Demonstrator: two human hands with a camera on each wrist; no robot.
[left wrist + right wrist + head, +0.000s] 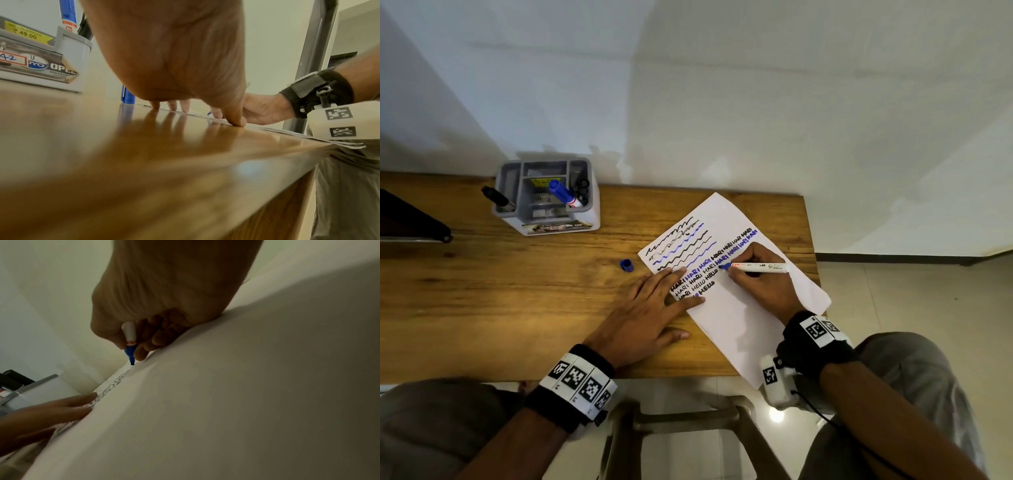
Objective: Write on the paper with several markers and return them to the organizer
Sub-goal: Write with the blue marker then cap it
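Note:
A white sheet of paper [743, 308] lies tilted on the wooden table [517, 301], covered at its upper left with wavy lines and rows of black and blue words. My right hand [760, 277] grips an uncapped blue marker [756, 267], its blue tip [131, 360] on the paper. My left hand [650, 308] lies flat with spread fingers [236, 120] pressing the paper's left edge. The marker's blue cap [626, 265] stands on the table left of the sheet. A grey organizer [548, 195] at the back left holds a capped blue marker [563, 193] and black markers [582, 188].
A black pen [496, 197] leans in the organizer's left slot. A dark flat object [407, 219] sits at the table's left edge. The wall runs right behind the table. The paper's lower corner overhangs the front edge, above a stool [688, 421] and my knees.

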